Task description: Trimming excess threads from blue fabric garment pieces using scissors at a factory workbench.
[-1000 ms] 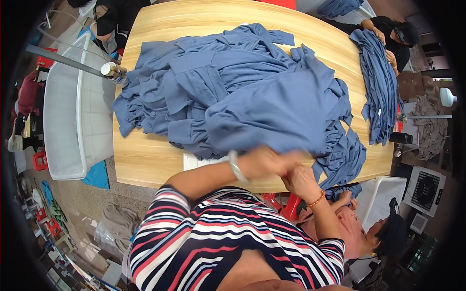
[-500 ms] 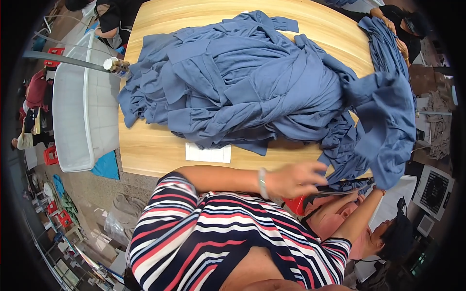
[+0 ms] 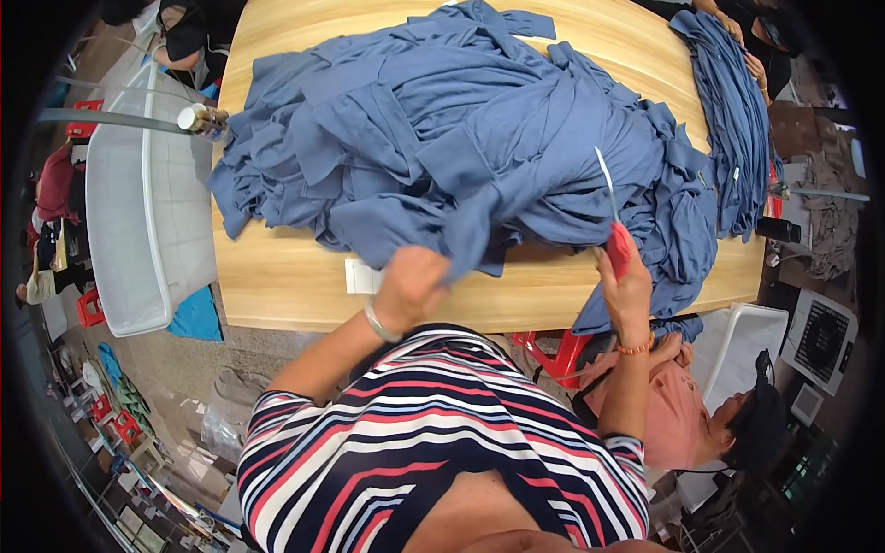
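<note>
A big heap of blue-grey knit garments (image 3: 396, 120) lies on the wooden table (image 3: 286, 300) before me. My left hand (image 3: 413, 288) is closed on the edge of one blue garment (image 3: 475, 230), pulled toward me at the table's near edge; the fingers are slightly blurred. In my right hand (image 3: 627, 290) is a pair of red-handled scissors (image 3: 619, 249), its long thin blade upright over the near right side of the heap. The blade shows as one narrow strip, and part of the handle is hidden by my fingers.
A white plastic bin (image 3: 120, 221) stands left of the table, a small jar (image 3: 203, 120) at its left edge. White paper (image 3: 362, 276) lies near the front. Another person handles stacked blue garments (image 3: 728, 120) at far right; a person in pink (image 3: 664, 405) sits near right by a white tub (image 3: 751, 323).
My left hand has moved left and now grips a garment. My right hand has come from far right toward the middle; the scissors now show in it. The cloth raised at right is down.
</note>
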A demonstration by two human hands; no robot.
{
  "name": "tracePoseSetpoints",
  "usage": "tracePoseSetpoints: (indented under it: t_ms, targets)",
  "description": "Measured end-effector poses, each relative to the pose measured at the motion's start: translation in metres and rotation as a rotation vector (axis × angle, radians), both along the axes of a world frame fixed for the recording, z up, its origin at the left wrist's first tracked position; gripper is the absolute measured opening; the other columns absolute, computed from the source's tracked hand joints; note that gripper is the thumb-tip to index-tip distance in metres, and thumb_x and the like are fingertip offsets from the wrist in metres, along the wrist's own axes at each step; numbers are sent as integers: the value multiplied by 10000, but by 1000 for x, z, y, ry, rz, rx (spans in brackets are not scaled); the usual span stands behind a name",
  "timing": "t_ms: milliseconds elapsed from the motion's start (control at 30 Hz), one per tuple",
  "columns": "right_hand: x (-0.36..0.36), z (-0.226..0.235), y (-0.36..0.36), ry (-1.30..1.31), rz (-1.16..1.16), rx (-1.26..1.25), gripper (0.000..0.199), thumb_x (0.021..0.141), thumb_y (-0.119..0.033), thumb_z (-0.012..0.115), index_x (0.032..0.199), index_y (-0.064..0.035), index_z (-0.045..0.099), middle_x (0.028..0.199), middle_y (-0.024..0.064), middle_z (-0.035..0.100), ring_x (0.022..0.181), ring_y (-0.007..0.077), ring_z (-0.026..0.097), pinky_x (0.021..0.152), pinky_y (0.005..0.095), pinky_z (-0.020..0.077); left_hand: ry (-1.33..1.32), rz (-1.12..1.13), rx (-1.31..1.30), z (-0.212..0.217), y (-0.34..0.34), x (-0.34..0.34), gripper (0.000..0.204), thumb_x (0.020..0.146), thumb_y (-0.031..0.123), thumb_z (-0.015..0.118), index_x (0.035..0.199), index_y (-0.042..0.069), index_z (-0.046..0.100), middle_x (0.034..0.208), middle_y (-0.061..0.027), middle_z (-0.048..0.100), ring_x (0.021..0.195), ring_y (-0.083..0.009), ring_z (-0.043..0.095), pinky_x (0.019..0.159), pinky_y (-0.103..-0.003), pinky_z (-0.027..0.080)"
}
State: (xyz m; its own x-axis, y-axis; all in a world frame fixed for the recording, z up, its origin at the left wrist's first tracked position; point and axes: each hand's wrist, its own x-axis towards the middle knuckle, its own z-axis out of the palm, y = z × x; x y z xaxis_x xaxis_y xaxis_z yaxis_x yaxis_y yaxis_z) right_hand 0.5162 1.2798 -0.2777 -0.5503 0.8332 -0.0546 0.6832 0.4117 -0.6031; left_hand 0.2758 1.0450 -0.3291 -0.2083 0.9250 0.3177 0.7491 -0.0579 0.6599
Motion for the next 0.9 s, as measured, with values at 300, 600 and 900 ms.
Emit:
tracePoseSetpoints:
  t_ms: [300, 600, 900]
  targets:
    - [-66, -20, 10, 36, 93, -155, 463, 849, -323, 692, 1212, -59, 581, 963, 199, 667, 876, 378, 649, 733, 390, 506, -881, 47, -171, 28, -11, -21, 475, 857, 148, 628, 1289, 6, 489, 1243, -111, 537, 1161, -214, 514, 1005, -328, 387]
    - [-56, -12, 4, -19, 67, -52, 454, 864, -302, 669, 1238, -73, 551, 953, 206, 668, 872, 392, 649, 731, 417, 513, 93, 729, 133, 63, -10, -185, 235, 865, 9, 564, 1089, 49, 622, 864, -46, 611, 748, -122, 580, 658, -258, 462]
    - [-48, 8, -38, -75, 278, -34, 410, 851, -233, 683, 1205, -67, 564, 889, 191, 663, 799, 380, 646, 660, 406, 502, -99, 404, -194, -54, 11, -54, 427, 766, 246, 746, 1105, 36, 593, 974, -122, 616, 920, -310, 574, 808, -398, 440]
